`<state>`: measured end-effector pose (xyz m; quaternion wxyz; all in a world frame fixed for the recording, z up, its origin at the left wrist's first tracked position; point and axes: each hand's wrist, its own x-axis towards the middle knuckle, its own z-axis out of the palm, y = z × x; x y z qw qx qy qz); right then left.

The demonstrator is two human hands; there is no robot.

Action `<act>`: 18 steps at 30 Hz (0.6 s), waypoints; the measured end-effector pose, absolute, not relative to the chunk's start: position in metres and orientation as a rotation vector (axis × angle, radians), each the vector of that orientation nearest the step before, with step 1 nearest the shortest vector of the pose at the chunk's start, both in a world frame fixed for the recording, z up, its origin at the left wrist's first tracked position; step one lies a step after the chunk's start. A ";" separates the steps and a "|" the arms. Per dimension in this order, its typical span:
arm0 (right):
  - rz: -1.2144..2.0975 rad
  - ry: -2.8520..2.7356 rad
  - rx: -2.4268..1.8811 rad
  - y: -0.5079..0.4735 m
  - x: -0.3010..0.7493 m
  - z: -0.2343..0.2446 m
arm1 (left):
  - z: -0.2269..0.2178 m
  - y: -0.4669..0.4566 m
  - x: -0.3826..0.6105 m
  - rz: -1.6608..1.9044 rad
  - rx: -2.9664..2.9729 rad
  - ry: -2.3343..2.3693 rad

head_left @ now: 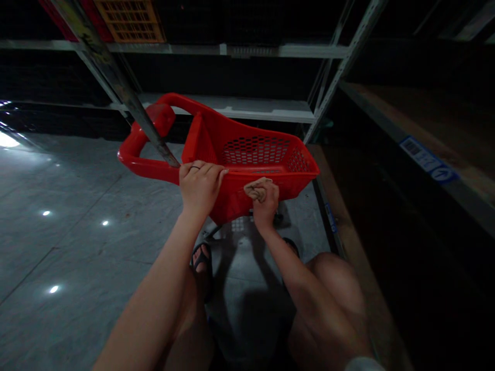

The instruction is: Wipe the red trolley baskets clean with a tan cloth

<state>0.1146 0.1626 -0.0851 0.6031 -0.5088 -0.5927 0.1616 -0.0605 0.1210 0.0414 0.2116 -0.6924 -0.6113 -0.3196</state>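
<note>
A red plastic shopping cart [247, 206] stands in front of me, its side turned toward me. My left hand [199, 188] is closed over the cart's near top rim, with a dark ring on one finger. My right hand [266, 206] is closed on a crumpled beige cloth [256, 189], which it holds against the cart's near side. The cart's rounded handle [143, 165] extends to the left. A worn pole [127, 95] slants down from the upper left across the handle, its lower end close to my left hand; I cannot tell whether they touch.
White metal shelving [266, 109] stands behind the cart, with an orange crate [131, 20] on an upper level. On the right, a shelf edge carries a blue-and-white label [428, 158]. Grey floor [77, 242] extends left. My sandalled foot [201, 260] is below the cart.
</note>
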 end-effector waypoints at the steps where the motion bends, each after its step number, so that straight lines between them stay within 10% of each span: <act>1: 0.328 -1.295 -1.157 0.166 0.118 -0.075 | 0.041 0.121 -0.059 -0.899 -1.921 -1.680; 18: 0.315 -1.345 -0.988 0.142 0.110 -0.041 | 0.035 0.115 -0.031 -0.908 -1.885 -1.515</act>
